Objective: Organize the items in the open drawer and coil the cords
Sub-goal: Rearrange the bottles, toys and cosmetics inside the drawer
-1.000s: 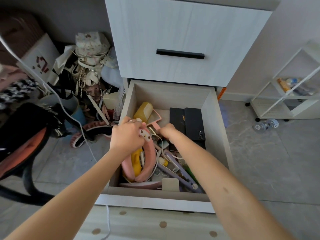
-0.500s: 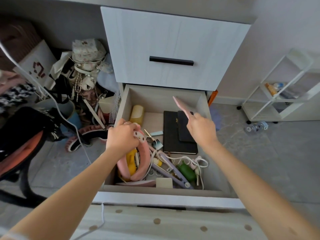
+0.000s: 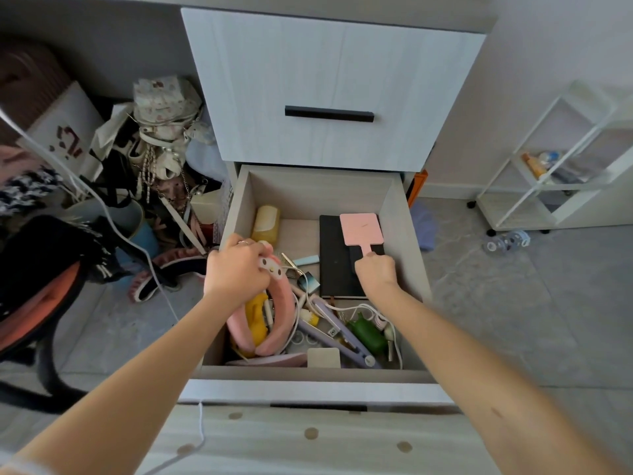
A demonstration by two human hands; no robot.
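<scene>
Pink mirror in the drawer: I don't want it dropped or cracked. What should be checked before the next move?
1. Grip of the right hand on the pink mirror handle: ok, fingers curled round it.
2. Mirror over the black notebook, inside the drawer: ok.
3. Mirror resting flat on the notebook: cannot tell.
4. Grip of the left hand on the pink headband: ok.
5. White cord coiled: not ok, it lies loose among the front items.
</scene>
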